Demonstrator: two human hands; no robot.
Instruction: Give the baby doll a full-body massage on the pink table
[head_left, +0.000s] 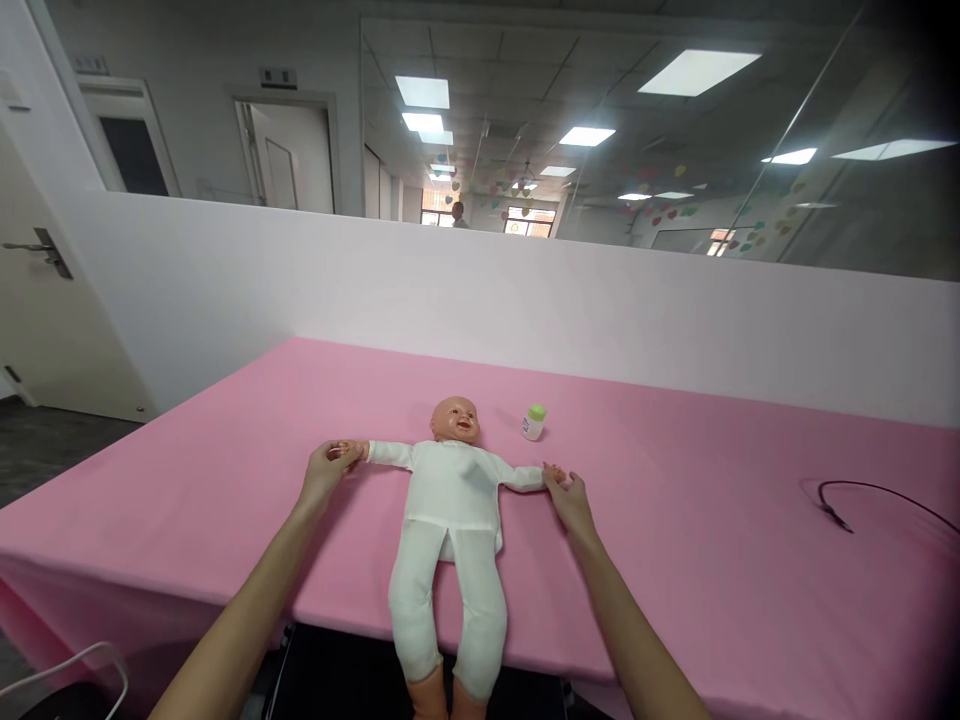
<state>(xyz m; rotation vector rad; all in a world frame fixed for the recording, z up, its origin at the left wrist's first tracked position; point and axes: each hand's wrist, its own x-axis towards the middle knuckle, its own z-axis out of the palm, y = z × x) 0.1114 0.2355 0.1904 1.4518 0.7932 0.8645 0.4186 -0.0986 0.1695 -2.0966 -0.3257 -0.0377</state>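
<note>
A baby doll point(454, 485) in a white top and white trousers lies on its back on the pink-covered table point(697, 560), arms stretched out to both sides. Its lower legs reach past the table's near edge. On the left, my left hand point(328, 468) is closed round one of the doll's hands. My right hand point(570, 500) pinches the doll's other hand at the right. Beside the doll's head stands a small white bottle with a green cap point(534, 422), touched by neither hand.
A black cable point(885, 486) lies at the table's right side. Behind the table rises a white wall point(525, 300) with a window above it. At the far left is a door point(52, 280); a white cord point(82, 655) shows at the lower left.
</note>
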